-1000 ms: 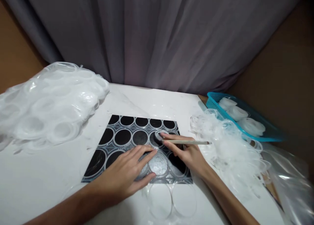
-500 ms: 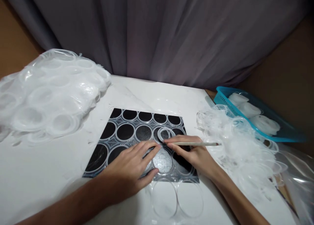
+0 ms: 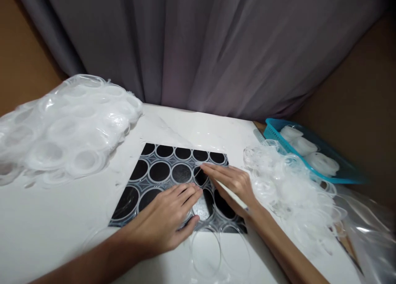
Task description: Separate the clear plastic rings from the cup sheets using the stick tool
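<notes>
A black sheet (image 3: 161, 171) lies on the white table under a clear plastic sheet marked with rows of white-edged circles. My left hand (image 3: 170, 216) lies on the plastic near the middle, fingers spread, holding nothing. Just right of it, my right hand (image 3: 233, 187) grips a thin white stick tool (image 3: 230, 194) that slants down toward the wrist; its working tip is hidden by the fingers. These fingertips are over a circle in the second row from the back. Clear circles (image 3: 206, 253) extend past the sheet's front edge.
A large pile of ringed plastic sheets (image 3: 71, 127) is at the left. Loose plastic rings (image 3: 293, 189) are heaped at the right, beside a blue basket (image 3: 337, 179) with white bundles. Clear film (image 3: 368, 234) lies at the lower right. A grey curtain (image 3: 198, 48) hangs behind.
My right hand has turned and moved slightly up and left, and the stick now slants downward instead of lying level. The loose ring by its fingertips is no longer visible. The view has shifted slightly.
</notes>
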### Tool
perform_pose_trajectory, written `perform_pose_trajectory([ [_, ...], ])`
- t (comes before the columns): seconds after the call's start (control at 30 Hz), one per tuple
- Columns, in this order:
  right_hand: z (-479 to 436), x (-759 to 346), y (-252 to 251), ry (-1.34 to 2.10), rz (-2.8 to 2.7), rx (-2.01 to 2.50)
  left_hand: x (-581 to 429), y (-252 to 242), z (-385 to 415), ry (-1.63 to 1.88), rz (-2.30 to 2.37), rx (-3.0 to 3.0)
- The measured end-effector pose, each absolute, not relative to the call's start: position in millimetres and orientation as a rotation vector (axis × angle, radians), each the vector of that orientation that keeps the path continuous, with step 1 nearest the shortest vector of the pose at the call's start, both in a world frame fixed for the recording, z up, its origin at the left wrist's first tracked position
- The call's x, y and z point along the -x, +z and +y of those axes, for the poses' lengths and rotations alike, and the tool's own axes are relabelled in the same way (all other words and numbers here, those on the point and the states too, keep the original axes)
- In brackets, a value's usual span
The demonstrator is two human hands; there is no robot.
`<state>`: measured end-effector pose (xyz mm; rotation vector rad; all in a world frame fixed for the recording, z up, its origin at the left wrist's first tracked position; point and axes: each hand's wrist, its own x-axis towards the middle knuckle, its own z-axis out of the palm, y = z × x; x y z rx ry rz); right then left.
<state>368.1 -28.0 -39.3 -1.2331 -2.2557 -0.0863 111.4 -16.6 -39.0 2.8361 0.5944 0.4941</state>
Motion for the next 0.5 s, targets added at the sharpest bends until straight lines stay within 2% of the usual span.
perform_pose_trajectory([
  [0.27,33.8,-373.5,-2.4,-0.139,-1.673,1.469,-100.3,-28.1,-16.7,0.437,0.686,-2.552],
  [0.5,38.0,-377.0,-4.5,-0.251,-1.567,1.474,-86.0,-27.9,-14.3,0.396,0.603,-2.501],
])
